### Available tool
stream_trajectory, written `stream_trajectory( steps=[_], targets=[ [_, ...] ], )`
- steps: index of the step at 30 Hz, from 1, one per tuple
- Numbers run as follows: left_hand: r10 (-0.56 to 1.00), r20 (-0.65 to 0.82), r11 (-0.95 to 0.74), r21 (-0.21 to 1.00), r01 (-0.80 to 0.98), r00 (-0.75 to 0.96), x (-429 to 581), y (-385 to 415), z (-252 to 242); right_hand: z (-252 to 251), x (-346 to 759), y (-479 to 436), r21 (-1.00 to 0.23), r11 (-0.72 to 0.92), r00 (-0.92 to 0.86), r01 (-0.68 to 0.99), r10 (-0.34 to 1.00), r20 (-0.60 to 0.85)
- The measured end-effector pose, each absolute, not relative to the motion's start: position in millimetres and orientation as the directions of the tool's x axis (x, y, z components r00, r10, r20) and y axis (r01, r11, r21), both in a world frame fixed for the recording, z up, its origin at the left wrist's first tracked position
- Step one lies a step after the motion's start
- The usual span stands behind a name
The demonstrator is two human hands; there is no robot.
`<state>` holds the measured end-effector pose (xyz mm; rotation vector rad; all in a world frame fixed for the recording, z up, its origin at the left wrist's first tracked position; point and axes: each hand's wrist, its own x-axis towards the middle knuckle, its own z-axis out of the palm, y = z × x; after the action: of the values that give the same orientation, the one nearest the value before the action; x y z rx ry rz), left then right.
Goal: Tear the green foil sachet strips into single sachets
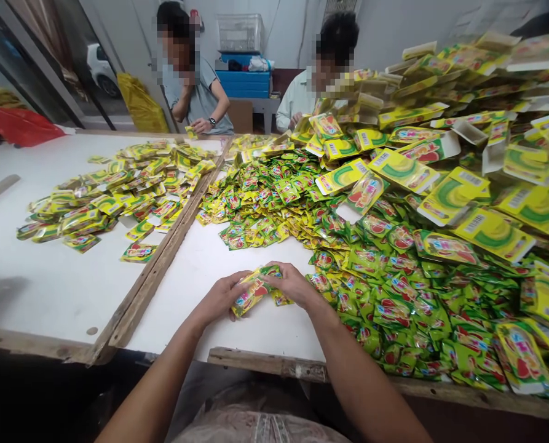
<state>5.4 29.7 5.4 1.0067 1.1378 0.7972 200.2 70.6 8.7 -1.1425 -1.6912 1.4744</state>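
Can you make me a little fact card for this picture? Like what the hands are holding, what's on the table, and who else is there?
Left hand: grips a bundle of packets
Right hand: grips the same bundle
Table: white top, wooden edges
Big pile: green and yellow packets, right of the hands
Cartons: flat, yellow, heaped behind the big pile
Small pile: more packets, further left
People: two across the table, one in grey, one in white

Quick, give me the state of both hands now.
Left hand: closed on one end of a small stack of sachets.
Right hand: closed on the same stack's other end.
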Motion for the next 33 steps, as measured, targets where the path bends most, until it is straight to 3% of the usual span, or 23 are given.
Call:
stream_trajectory(
  steps=[3,5,16,19,26,31,33],
  targets=[
    [0.908,-0.326,0.341,0.940,-0.015,0.262,5,32,6,5,201,73,-0.997,-0.060,-0.341,0.048,0.937,-0.073],
    [0.912,-0.320,0.330,0.944,0.005,0.257,4,32,7,4,200,75,-0.999,-0.036,-0.237,0.026,0.971,-0.041],
    [0.922,-0.311,0.293,0.950,0.109,0.231,7,28,8,-2,193,73,-0.955,0.038,-0.131,0.293,0.991,-0.001],
    [0.926,-0.308,0.283,0.950,0.134,0.221,7,30,8,0,194,71,-0.937,0.083,-0.174,0.339,0.984,0.024],
    [0.930,-0.302,0.252,0.938,0.238,0.208,6,30,6,7,187,65,-0.954,0.149,-0.470,0.261,0.882,0.009],
    [0.943,-0.281,0.259,0.956,0.136,0.180,10,32,7,0,184,67,-0.986,0.081,-0.266,0.145,0.963,0.040],
    [0.944,-0.279,0.267,0.960,0.091,0.176,12,34,7,-1,184,67,-0.991,0.072,-0.262,0.111,0.964,0.040]
  ],
)
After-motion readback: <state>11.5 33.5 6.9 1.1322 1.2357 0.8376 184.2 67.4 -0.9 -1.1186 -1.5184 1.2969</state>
